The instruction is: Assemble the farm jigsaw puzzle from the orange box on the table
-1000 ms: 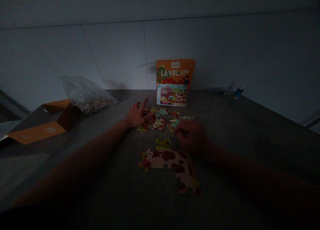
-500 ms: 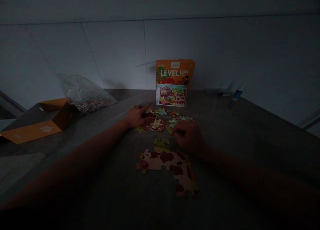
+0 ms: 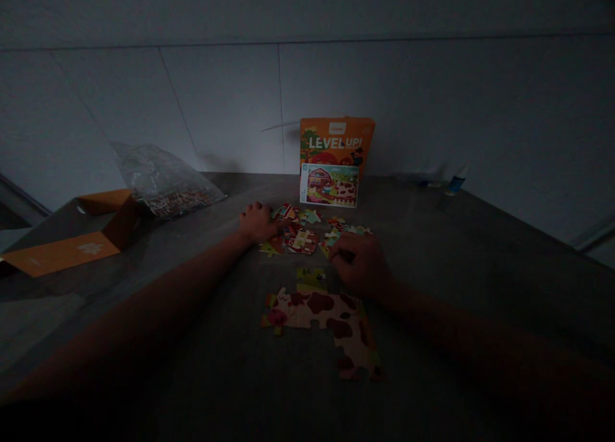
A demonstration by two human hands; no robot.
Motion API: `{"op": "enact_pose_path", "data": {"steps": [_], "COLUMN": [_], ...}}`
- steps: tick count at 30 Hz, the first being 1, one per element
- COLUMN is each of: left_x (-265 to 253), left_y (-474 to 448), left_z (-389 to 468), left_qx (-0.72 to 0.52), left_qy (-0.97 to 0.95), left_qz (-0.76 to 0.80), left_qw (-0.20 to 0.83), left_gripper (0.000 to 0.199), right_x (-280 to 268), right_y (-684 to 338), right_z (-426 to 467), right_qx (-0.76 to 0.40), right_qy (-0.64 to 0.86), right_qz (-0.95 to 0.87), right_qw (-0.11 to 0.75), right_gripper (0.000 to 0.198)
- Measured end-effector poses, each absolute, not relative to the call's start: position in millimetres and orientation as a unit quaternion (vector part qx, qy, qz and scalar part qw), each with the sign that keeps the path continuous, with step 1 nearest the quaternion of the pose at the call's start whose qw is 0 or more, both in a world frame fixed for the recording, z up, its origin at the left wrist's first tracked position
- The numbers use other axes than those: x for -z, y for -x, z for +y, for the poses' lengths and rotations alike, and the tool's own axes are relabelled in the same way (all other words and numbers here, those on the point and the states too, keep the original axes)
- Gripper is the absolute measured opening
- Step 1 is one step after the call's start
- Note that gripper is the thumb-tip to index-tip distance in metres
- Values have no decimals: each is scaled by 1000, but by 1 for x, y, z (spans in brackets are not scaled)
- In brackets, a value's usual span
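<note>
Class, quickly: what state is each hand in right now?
Left hand: open, at the left edge of the loose puzzle pieces.
Right hand: curled; too dark to tell if fully closed or holding anything.

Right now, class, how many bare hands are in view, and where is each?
2: the left hand at the left cluster of puzzle pieces, and the right hand at the right cluster. No other hand shows.

Gray table (image 3: 230, 371), loose puzzle pieces (image 3: 302, 241), joined cow section (image 3: 318, 303)
</note>
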State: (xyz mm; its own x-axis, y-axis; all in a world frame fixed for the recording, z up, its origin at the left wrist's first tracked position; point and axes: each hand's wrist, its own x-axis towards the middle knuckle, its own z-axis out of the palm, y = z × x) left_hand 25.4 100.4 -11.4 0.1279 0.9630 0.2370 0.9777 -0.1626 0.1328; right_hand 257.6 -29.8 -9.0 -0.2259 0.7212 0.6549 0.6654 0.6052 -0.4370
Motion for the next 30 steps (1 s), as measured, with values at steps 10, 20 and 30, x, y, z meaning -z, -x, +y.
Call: {"op": "enact_pose_path", "data": {"steps": [10, 20, 30], "left_x": [13, 16, 17], "left_y": [-22, -20, -18], "left_z": [104, 106, 107], "left_qx": [244, 302, 312], "left_qy": [789, 802, 819], "left_qz": [-561, -507, -472], "left_qw": [-58, -93, -90], "left_gripper": [67, 63, 65], "right_x": [4, -6, -8], "right_y": [-259, -246, -244], "right_z": [-29, -52, -52], "right_qx": [-2, 178, 220], "right_qy": [437, 392, 395], "right_qz": [-780, -867, -860], "right_qw": [447, 251, 236], "right_gripper": [22, 75, 73]}}
